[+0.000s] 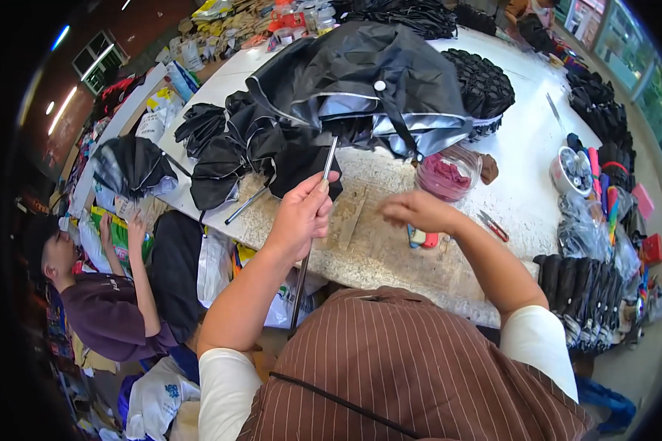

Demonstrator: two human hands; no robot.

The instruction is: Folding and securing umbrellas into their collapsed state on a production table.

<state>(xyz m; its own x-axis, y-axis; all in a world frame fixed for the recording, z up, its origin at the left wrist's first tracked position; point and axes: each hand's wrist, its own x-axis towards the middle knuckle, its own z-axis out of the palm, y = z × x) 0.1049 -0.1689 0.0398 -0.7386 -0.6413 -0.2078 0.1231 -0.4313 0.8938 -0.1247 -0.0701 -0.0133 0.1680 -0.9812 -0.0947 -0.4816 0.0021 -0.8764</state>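
My left hand [305, 214] is closed around the thin metal shaft [332, 154] of a black umbrella. The shaft slants from below my hand up to the loose canopy [397, 62], black outside and silvery inside, which rests partly opened on the table. A strap with a pale button hangs from the canopy. My right hand [417, 212] is over the worn table front, its fingers smeared by motion, so I cannot see whether they hold anything. Just beyond it sits a clear round tub [449, 173] with maroon material inside. A small red and white object [424, 237] lies below that hand.
Red-handled thread snips [494, 226] lie right of the tub. Folded black umbrellas [577, 290] line the right edge, near a white bowl [571, 170]. More black canopies [232, 151] and a loose rod [246, 205] lie at left. A co-worker [114, 301] sits at left.
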